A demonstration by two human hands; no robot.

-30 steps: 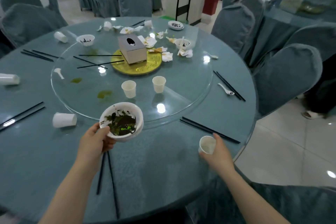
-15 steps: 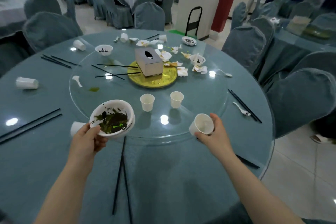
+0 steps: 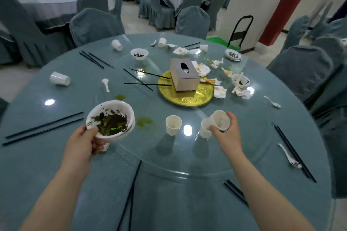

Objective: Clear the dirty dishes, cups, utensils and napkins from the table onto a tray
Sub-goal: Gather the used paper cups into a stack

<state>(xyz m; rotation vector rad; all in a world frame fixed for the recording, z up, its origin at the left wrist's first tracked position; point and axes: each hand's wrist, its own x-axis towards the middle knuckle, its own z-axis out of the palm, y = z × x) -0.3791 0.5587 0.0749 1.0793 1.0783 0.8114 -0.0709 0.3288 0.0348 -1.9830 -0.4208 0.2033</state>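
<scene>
Two things are already in our hands: the left hand (image 3: 82, 141) grips a dirty bowl (image 3: 110, 118) by its near rim, and the right hand (image 3: 228, 131) wraps around a paper cup (image 3: 220, 120), tilted on its side. Taking the gold plate (image 3: 185, 97) as our landmark, the bowl hangs well to its near left and the held cup sits just on its near side, right against a second cup (image 3: 204, 129) standing on the glass turntable (image 3: 244, 155). We judge the step to be gathering cups, and the next move likely calls for nesting the held cup into that second one, then taking the third cup (image 3: 173, 124) beside it. We see no tray, so carrying must wait. Our bowl holds dark green scraps and smears; the cups look empty. Past the plate, a small bowl (image 3: 139, 54) shows dark residue, and another (image 3: 240, 80) to the plate's right is soiled too. A tissue box (image 3: 184, 74) stands on the plate, with crumpled napkins (image 3: 219, 92) scattered to its right.
</scene>
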